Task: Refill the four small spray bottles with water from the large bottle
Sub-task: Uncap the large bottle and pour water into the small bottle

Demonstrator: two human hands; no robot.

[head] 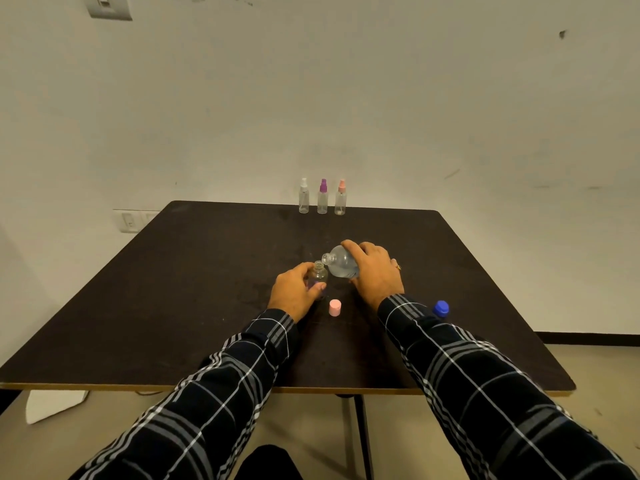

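My left hand (294, 289) is curled round the small open bottle (319, 273), thumb on its near side, holding it upright on the dark counter (173, 289) near the middle. My right hand (374, 271) grips the large bottle (341, 262) from above, fingers wrapped over its body. The large bottle is tilted left, its uncapped mouth just beside the small bottle's open neck. Water shows inside it, but I cannot tell whether any is flowing.

A pink cap (335, 307) stands on the counter just nearer than the two bottles, between my wrists. A blue cap (441, 308) lies to the right, beside my right sleeve (485, 375).

At the far edge, upright in a row from left to right, stand the white-topped spray bottle (303, 197), the purple-topped spray bottle (322, 197) and the pink-topped spray bottle (340, 199).
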